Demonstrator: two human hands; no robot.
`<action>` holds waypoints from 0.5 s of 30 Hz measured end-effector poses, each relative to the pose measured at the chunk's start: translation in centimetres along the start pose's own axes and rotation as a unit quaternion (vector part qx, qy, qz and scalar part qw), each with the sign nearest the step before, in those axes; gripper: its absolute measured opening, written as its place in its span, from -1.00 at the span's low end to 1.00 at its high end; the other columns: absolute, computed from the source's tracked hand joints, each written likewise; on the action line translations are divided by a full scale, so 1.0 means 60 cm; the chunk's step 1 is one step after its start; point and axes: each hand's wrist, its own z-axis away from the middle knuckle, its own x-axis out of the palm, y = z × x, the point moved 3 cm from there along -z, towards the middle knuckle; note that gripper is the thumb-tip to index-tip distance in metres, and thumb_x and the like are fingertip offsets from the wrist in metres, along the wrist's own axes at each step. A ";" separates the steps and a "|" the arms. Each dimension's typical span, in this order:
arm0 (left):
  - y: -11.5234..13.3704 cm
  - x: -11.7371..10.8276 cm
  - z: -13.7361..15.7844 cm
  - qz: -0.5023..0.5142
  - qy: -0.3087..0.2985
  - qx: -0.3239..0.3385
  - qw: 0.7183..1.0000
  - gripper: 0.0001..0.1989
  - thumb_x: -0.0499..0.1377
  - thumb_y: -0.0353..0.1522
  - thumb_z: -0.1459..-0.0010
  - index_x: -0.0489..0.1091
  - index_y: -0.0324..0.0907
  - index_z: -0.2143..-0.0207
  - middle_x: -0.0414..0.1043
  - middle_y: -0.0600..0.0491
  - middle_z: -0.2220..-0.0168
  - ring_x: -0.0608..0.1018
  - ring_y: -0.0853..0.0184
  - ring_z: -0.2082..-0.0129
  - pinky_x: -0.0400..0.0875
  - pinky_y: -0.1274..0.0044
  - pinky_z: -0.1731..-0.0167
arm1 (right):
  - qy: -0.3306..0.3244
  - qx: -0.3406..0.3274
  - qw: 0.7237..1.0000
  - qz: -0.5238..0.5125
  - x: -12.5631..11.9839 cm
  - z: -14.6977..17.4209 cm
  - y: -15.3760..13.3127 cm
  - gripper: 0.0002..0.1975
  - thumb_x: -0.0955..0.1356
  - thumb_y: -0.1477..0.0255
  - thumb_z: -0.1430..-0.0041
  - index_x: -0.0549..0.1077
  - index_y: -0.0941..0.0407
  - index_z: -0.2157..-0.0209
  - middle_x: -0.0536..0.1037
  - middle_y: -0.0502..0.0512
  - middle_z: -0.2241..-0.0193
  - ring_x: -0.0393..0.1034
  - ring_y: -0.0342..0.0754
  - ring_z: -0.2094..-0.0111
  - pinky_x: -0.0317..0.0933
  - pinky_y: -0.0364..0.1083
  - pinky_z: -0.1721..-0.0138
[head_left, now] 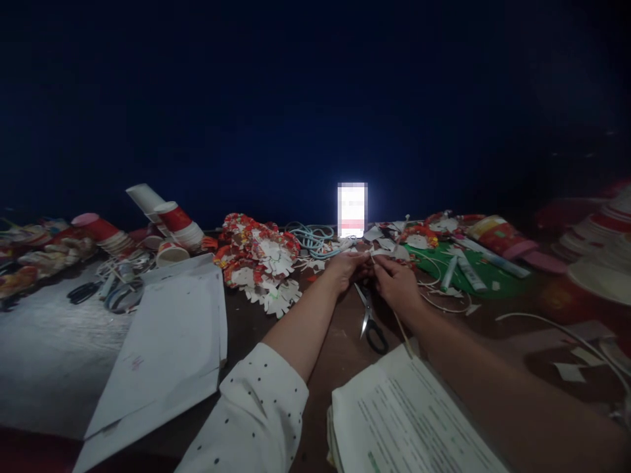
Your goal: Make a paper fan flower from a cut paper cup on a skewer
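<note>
My left hand (348, 270) and my right hand (396, 279) meet above the table, fingers closed in a pinch and nearly touching. Between the fingertips shows a bit of something thin and pale, mostly hidden. A thin tan strand (401, 328) trails from below my right hand toward the papers; it looks like part of what I pinch. Scissors (369, 322) with black handles lie on the table just under my hands, blades pointing away. Behind the hands are white paper scraps (387, 244) and a coil of light blue cord (315, 242).
Left of my arms are a pile of red-and-white paper cutouts (261, 256), white sheets (167, 341), tape rolls (123, 297) and stacked paper cups (180, 226). A bright screen (351, 210) stands behind. Rightward lie glue sticks (468, 269) on green material (497, 279). A printed paper stack (399, 407) lies nearest me.
</note>
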 end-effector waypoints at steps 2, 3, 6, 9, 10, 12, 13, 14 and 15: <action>-0.001 -0.001 -0.003 -0.003 -0.003 0.000 1.000 -0.86 0.36 -0.43 -0.09 0.46 -0.29 0.43 0.42 0.09 0.57 0.40 0.55 0.64 0.33 0.68 0.57 | 0.008 -0.018 1.000 0.009 0.000 0.001 -0.001 -0.50 0.28 0.23 -0.10 0.62 0.25 0.07 0.53 0.09 0.57 0.33 -0.03 0.55 0.25 -0.07 0.46; -0.002 -0.002 -0.004 -0.003 -0.003 0.003 1.000 -0.86 0.36 -0.42 -0.09 0.46 -0.29 0.42 0.42 0.09 0.57 0.39 0.55 0.65 0.31 0.69 0.58 | 0.012 -0.026 1.000 0.013 -0.001 0.001 -0.002 -0.51 0.29 0.23 -0.11 0.62 0.23 0.08 0.55 0.10 0.55 0.37 -0.01 0.51 0.27 -0.07 0.44; -0.005 -0.003 -0.009 0.001 -0.009 0.015 1.000 -0.86 0.36 -0.41 -0.09 0.47 -0.29 0.42 0.42 0.10 0.57 0.39 0.56 0.65 0.31 0.69 0.57 | 0.014 -0.040 0.999 0.021 -0.001 0.003 -0.004 -0.53 0.29 0.22 -0.12 0.62 0.19 0.08 0.55 0.10 0.55 0.42 0.04 0.45 0.30 -0.05 0.38; -0.005 -0.002 -0.010 0.008 -0.012 0.027 1.000 -0.84 0.38 -0.41 -0.05 0.46 -0.29 0.44 0.43 0.08 0.55 0.39 0.55 0.63 0.34 0.66 0.54 | 0.003 -0.035 0.999 0.028 0.001 0.006 -0.006 -0.53 0.27 0.22 -0.15 0.61 0.18 0.06 0.52 0.07 0.59 0.39 0.02 0.51 0.29 -0.04 0.39; -0.005 -0.002 -0.010 0.007 -0.010 0.029 1.000 -0.83 0.39 -0.41 -0.04 0.46 -0.29 0.46 0.43 0.08 0.56 0.39 0.54 0.63 0.34 0.65 0.53 | 0.001 -0.030 0.999 0.032 0.002 0.006 -0.006 -0.53 0.26 0.23 -0.16 0.61 0.19 0.06 0.51 0.06 0.60 0.37 0.01 0.53 0.29 -0.04 0.40; -0.005 0.000 -0.010 0.000 -0.001 0.030 1.000 -0.81 0.39 -0.41 -0.02 0.44 -0.28 0.50 0.40 0.10 0.59 0.37 0.54 0.64 0.32 0.65 0.53 | 0.009 -0.033 0.999 0.041 0.003 0.006 -0.005 -0.54 0.25 0.25 -0.15 0.61 0.19 0.07 0.56 0.09 0.55 0.40 0.02 0.50 0.32 -0.02 0.35; -0.004 0.000 -0.010 -0.003 0.007 0.032 0.999 -0.80 0.40 -0.41 -0.02 0.43 -0.28 0.51 0.38 0.11 0.61 0.36 0.54 0.64 0.30 0.65 0.55 | 0.017 -0.041 0.998 0.045 0.003 0.005 -0.005 -0.55 0.26 0.26 -0.14 0.61 0.19 0.08 0.61 0.13 0.47 0.45 0.05 0.43 0.34 -0.01 0.28; -0.004 0.000 -0.010 -0.004 0.014 0.036 0.999 -0.79 0.40 -0.41 -0.01 0.42 -0.28 0.52 0.36 0.12 0.62 0.35 0.55 0.65 0.28 0.66 0.56 | 0.023 -0.052 0.997 0.048 0.003 0.004 -0.004 -0.56 0.26 0.28 -0.13 0.61 0.19 0.09 0.65 0.17 0.36 0.49 0.08 0.33 0.35 0.02 0.19; -0.004 0.000 -0.010 -0.005 0.022 0.040 0.999 -0.79 0.40 -0.41 -0.01 0.42 -0.27 0.53 0.35 0.13 0.63 0.34 0.55 0.65 0.25 0.67 0.58 | 0.026 -0.061 0.996 0.051 0.003 0.002 -0.003 -0.57 0.27 0.29 -0.12 0.61 0.19 0.10 0.66 0.21 0.26 0.50 0.10 0.23 0.34 0.04 0.10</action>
